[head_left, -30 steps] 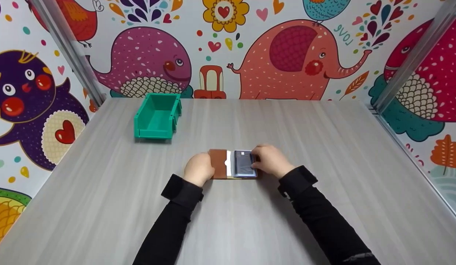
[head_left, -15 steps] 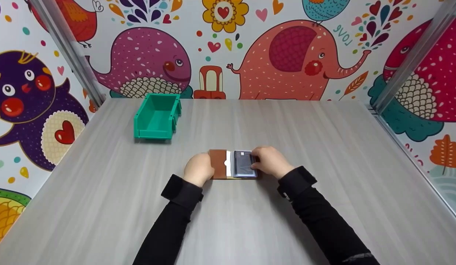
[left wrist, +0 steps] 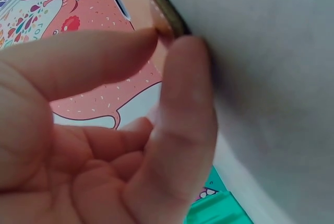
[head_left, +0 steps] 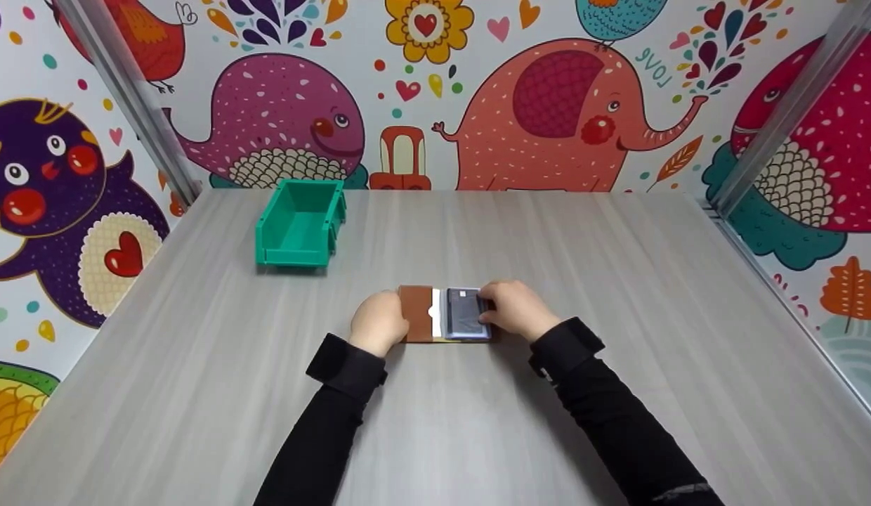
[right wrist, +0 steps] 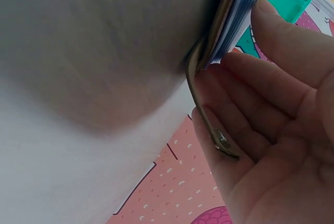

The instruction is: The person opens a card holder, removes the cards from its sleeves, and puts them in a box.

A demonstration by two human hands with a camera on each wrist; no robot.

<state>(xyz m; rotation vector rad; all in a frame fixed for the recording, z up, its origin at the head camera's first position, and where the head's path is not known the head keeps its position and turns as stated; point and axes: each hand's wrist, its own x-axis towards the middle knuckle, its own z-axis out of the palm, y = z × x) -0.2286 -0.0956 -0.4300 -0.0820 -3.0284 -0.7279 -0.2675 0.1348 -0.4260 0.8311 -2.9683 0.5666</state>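
A brown card holder (head_left: 416,313) lies spread open on the table, its clear sleeves on the right side with a dark card (head_left: 466,315) showing on top. My left hand (head_left: 378,323) pinches the brown cover's left edge; in the left wrist view, thumb and forefinger meet on the cover edge (left wrist: 168,12). At the right edge is my right hand (head_left: 521,308), thumb on the stack of sleeves (right wrist: 237,23) and fingers beneath or beside it. A strap with a metal snap (right wrist: 222,138) hangs from the holder against those fingers.
A green plastic bin (head_left: 295,228) stands at the back left of the table. Printed cartoon panels (head_left: 548,119) enclose the back and sides, with metal posts (head_left: 780,126) at the corners. The pale wood-grain tabletop (head_left: 435,422) extends around the hands.
Both hands keep their places on the card holder, and the holder stays where it was. Only a very slight shift of the head view shows.
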